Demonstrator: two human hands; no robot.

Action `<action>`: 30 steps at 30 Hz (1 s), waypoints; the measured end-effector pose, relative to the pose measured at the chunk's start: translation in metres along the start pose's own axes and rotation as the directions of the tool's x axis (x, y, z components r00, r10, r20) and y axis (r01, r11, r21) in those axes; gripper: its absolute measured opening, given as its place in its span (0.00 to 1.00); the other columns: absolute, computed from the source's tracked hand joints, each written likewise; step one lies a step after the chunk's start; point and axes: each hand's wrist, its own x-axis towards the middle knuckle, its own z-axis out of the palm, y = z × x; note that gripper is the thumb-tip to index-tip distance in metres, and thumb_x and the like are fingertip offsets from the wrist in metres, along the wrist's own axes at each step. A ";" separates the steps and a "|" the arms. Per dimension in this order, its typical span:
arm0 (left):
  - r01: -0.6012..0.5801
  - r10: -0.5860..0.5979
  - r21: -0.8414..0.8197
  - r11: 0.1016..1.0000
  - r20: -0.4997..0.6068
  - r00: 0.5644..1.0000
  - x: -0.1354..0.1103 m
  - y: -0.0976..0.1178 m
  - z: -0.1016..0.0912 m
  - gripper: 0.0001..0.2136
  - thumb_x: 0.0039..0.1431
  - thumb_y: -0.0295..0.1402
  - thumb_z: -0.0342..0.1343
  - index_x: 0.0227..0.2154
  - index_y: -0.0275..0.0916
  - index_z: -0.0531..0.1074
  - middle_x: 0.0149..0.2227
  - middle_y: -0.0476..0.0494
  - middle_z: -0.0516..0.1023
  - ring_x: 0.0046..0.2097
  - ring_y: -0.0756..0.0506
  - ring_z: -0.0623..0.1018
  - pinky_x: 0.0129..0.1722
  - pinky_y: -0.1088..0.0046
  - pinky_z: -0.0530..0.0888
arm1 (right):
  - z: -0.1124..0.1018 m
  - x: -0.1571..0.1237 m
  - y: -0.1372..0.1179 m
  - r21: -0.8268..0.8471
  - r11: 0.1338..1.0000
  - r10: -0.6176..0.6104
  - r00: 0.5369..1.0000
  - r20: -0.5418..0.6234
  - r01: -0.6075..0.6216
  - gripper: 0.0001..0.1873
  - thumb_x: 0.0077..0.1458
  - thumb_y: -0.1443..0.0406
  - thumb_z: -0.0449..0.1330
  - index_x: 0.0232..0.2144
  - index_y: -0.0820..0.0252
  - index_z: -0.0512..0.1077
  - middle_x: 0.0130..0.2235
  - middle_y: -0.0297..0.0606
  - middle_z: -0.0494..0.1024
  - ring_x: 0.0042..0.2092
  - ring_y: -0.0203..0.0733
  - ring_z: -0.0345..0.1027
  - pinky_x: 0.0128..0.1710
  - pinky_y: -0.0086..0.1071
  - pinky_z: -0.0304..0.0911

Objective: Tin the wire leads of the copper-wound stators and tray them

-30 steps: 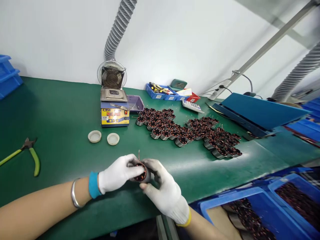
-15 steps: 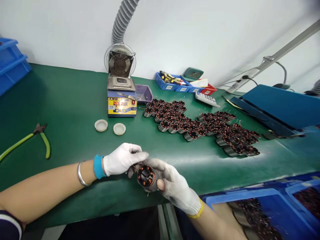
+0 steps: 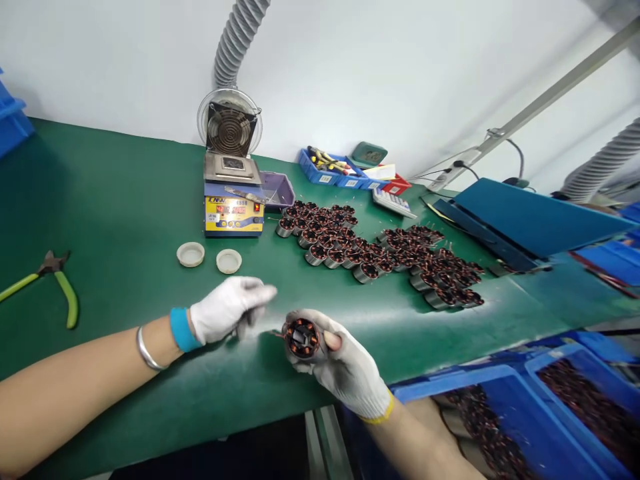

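My right hand (image 3: 345,360), in a white glove, is closed round a motor stator (image 3: 303,339). Its copper windings and open centre face up toward me, and a wire lead pokes out at its left. My left hand (image 3: 230,310), also gloved, is just left of the stator and apart from it. Its fingers are loosely bent and slightly blurred, with nothing visible in them. Beyond that hand lie two small white round dishes, a left dish (image 3: 191,254) and a right dish (image 3: 229,261), on the green bench mat (image 3: 125,267).
Rows of stators (image 3: 335,233) stand ahead to the right. A yellow-blue solder pot (image 3: 233,217) sits under an extraction hose (image 3: 240,40), beside a purple tray (image 3: 277,190). Green-handled cutters (image 3: 70,300) lie left. Blue bins (image 3: 505,380) of stators are at lower right.
My left hand has come away from the stator to the left. My right hand keeps the stator, now turned a little. The whole view has shifted slightly.
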 end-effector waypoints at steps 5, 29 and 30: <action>-0.044 0.044 0.005 0.999 -0.227 0.973 -0.002 -0.015 0.010 0.21 0.55 0.51 0.54 0.19 0.40 0.59 0.13 0.55 0.61 0.13 0.54 0.59 0.13 0.79 0.54 | -0.007 0.008 -0.007 0.033 0.997 -0.062 0.994 -0.093 0.065 0.26 0.40 0.51 0.69 0.41 0.57 0.76 0.34 0.40 0.79 0.30 0.41 0.70 0.25 0.29 0.62; -0.490 0.352 0.747 0.449 0.356 0.866 -0.013 -0.056 0.028 0.15 0.57 0.47 0.52 0.30 0.41 0.74 0.29 0.44 0.79 0.28 0.43 0.78 0.23 0.71 0.62 | 0.050 0.144 -0.027 -0.533 0.846 -0.097 0.985 -0.140 0.008 0.27 0.43 0.54 0.66 0.43 0.63 0.68 0.27 0.30 0.68 0.24 0.31 0.60 0.22 0.26 0.52; -0.491 0.355 0.748 0.447 0.356 0.865 -0.013 -0.056 0.028 0.15 0.57 0.48 0.52 0.30 0.41 0.75 0.29 0.44 0.79 0.28 0.43 0.78 0.23 0.71 0.63 | 0.051 0.142 -0.028 -0.551 0.834 -0.121 0.982 -0.142 0.023 0.28 0.43 0.54 0.66 0.44 0.62 0.67 0.28 0.31 0.69 0.25 0.32 0.61 0.23 0.27 0.55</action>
